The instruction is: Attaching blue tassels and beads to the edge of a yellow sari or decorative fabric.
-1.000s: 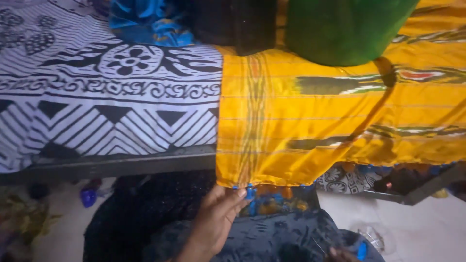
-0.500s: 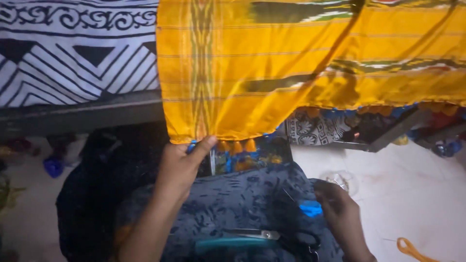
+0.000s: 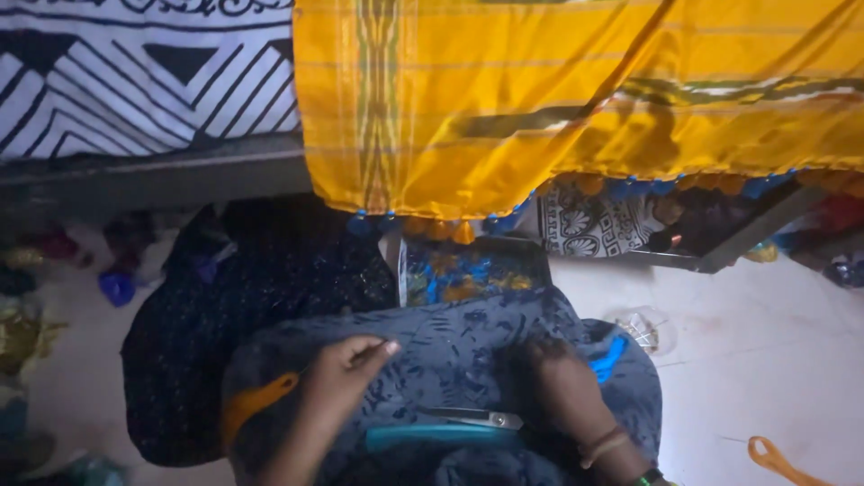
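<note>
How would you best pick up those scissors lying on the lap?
Probably by the teal handles, coming from above. The scissors lie flat on the blue patterned cloth between the left hand and right hand, with the metal blades pointing right. The handles are the thicker, blunt part and lie bare.

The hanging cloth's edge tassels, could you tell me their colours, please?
Blue and orange tassels along the yellow cloth, head view.

Both hands [image 3: 346, 382] on blue-clothed lap [image 3: 468, 351]; yellow cloth [image 3: 558, 99] above.
</note>
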